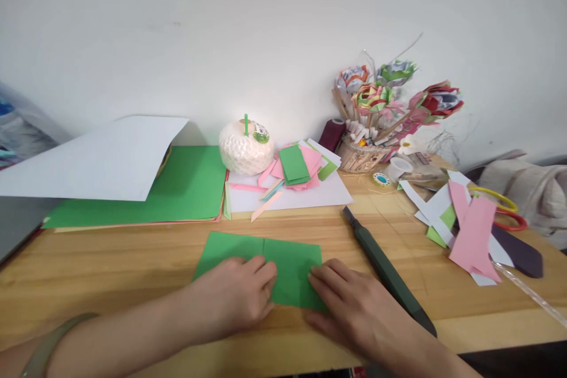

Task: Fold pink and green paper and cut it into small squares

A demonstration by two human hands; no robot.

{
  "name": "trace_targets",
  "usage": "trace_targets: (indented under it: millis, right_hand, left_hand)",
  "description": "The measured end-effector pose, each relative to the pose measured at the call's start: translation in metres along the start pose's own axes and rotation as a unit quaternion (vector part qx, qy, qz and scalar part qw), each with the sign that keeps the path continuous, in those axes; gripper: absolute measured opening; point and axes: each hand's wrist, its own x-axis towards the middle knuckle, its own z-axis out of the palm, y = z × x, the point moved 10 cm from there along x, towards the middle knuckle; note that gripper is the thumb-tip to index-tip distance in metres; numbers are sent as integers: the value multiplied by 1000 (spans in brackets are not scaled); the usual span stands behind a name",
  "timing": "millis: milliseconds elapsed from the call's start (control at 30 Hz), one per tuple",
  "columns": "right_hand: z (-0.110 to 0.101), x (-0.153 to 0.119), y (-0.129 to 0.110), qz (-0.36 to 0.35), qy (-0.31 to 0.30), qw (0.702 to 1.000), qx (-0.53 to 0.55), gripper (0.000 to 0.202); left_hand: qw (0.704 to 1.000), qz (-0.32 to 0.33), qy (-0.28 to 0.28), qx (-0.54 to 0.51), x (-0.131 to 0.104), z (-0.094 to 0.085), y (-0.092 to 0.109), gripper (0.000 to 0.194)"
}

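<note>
A green sheet of paper (292, 269) with a crease down its middle lies on the wooden table in front of me. My left hand (245, 292) is closed, its curled fingers pressed together on the sheet near the crease and the near edge. At the sheet's right edge, my right hand (343, 304) has its bent fingers over the paper, the thumb low beside the near corner. Just right of that hand lies a long dark green tool with a narrow black tip (383, 260), slanting across the table; its exact kind is unclear.
Green paper sheets (195, 183) lie at left beneath a raised white sheet (128, 153). A white round container (245, 147) stands by small green and pink cut papers (295, 165). Paper flowers fill a basket (361, 156). Pink scraps (473, 236) and scissors (509, 221) are at right.
</note>
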Motion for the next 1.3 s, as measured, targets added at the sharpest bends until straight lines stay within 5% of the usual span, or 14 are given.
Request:
trace_targets:
  millis: [233,800,1133,1300]
  right_hand:
    - [7,2,-3,-49,-32,998,-39,19]
    - [15,2,-4,23,-103,991,-82,26]
    - [4,-3,24,78,-23,989,124,24]
    - [11,5,30,104,-65,983,135,14]
  left_hand:
    - [998,29,40,37,1,-4,3,11]
    - [998,49,18,37,10,-4,3,9]
    - [991,-39,-45,-124,3,-2,-31,13]
    - [968,-117,-87,-204,6,7,-46,19]
